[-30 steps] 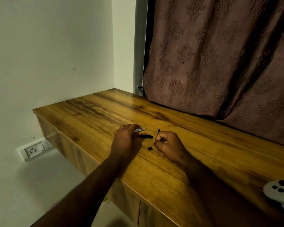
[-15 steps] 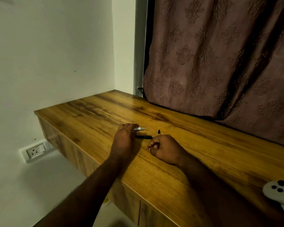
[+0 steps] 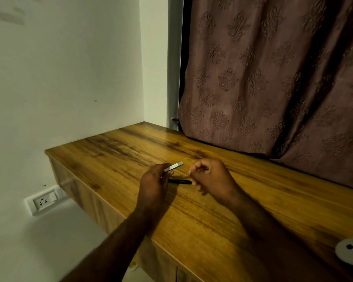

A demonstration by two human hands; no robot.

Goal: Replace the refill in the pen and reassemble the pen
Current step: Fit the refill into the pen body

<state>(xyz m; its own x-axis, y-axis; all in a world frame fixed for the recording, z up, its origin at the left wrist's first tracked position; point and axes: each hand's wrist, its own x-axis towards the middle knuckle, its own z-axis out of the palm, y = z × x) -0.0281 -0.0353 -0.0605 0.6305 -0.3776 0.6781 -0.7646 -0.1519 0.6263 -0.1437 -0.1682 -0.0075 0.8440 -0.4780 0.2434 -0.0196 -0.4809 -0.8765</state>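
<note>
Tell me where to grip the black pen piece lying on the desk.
Pinch the black pen piece at mid-length from above, fingers across its width. It lies flat and slender on the desk between the hands, its left end tucked under the left hand.

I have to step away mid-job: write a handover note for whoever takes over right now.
Left hand: holds the silver pen part in its fingertips, lifted off the desk.
Right hand: curled shut; whether it holds anything small cannot be told.
Black pen part: lies flat on the desk between the hands.
Done: pen is apart.
Left: cannot tell whether the refill is swapped; check that, then join the silver and black parts.
</note>
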